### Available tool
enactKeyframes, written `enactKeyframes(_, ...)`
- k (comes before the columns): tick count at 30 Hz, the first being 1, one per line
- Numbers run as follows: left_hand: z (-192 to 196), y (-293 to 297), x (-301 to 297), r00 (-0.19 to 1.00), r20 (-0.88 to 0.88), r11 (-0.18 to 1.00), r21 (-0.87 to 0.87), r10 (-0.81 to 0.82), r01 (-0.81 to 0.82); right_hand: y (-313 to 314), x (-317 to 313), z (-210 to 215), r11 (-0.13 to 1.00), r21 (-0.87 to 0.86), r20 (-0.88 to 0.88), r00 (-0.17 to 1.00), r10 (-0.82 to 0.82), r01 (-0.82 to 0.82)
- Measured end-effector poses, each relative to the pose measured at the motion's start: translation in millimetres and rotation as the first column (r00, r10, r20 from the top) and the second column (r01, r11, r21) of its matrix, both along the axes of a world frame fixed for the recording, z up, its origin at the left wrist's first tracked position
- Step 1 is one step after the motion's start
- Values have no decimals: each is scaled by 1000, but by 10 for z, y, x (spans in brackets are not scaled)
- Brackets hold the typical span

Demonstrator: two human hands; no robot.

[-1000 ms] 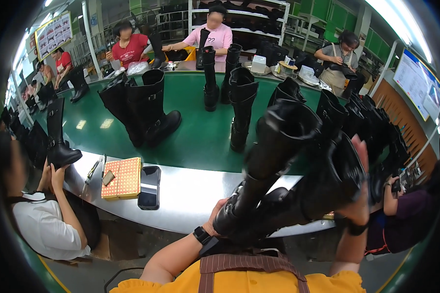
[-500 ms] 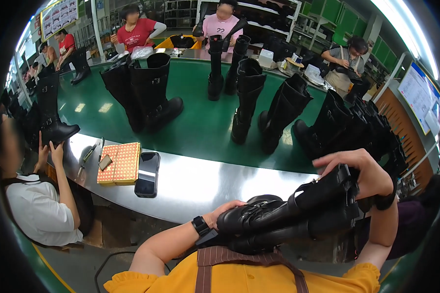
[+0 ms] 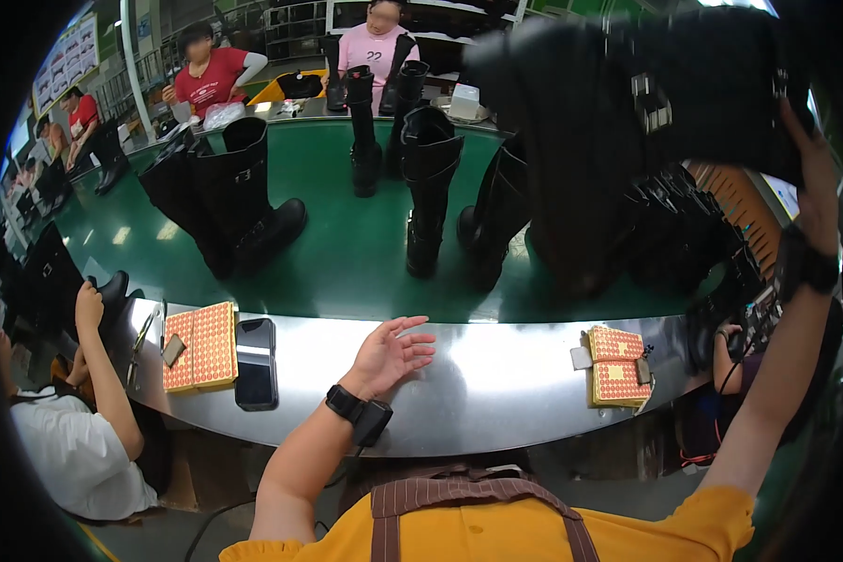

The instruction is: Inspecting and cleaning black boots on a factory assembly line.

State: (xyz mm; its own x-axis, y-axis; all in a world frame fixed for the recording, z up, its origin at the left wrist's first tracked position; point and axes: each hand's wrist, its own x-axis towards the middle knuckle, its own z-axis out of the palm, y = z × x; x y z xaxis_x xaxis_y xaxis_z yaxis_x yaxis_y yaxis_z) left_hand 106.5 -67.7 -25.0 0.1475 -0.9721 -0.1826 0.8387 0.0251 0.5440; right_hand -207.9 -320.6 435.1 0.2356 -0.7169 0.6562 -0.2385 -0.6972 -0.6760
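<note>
Raised at the upper right, a tall black boot (image 3: 712,112) with metal buckles looms large and blurred in front of the view. My right hand (image 3: 820,173) grips it at its right end, arm stretched out. Whether a second boot hangs along with it I cannot tell. My left hand (image 3: 384,356) is empty, palm turned up with fingers apart, just over the shiny metal edge (image 3: 478,412) of the bench. On the green surface (image 3: 347,253) beyond it, a black boot (image 3: 428,197) stands upright, and another boot (image 3: 496,211) is partly covered by the raised one.
A phone (image 3: 256,365) lies beside a stack of red-dotted yellow cards (image 3: 201,347); a similar bundle (image 3: 620,367) sits at right. More boots (image 3: 253,201) stand at left. Many dark boots crowd the right. A co-worker in white (image 3: 75,450) handles a boot at left; others work across the bench.
The black footwear held at my chest has been lifted away to the upper right by my right hand. My left hand has let go. The right card bundle has come into view.
</note>
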Motion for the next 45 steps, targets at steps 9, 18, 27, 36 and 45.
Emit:
enactKeyframes(9, -263, -49, 174, 997, -73, 1000, 5, 11, -11, -1452, 1781, -256, 921, -316, -15, 969, -246, 229)
enactKeyframes(18, -140, -60, 224, 995, -84, 994, 91, -51, 59, -3106, 3615, -2100, 935, -240, -598, 719, -354, 261)
enactKeyframes(27, -160, -63, 250, 992, -103, 988, 127, -70, 83, -3521, 4015, -2717, 922, -377, -602, 780, -172, -88)
enactKeyframes(36, -165, -75, 216, 996, -42, 994, 72, -77, 80, -2475, 3102, -1515, 892, -371, -529, 848, 24, -256)
enactKeyframes(45, -171, -60, 167, 995, 81, 995, 86, -54, 47, -20, 2263, -1813, 859, 122, -941, 217, 259, -497)
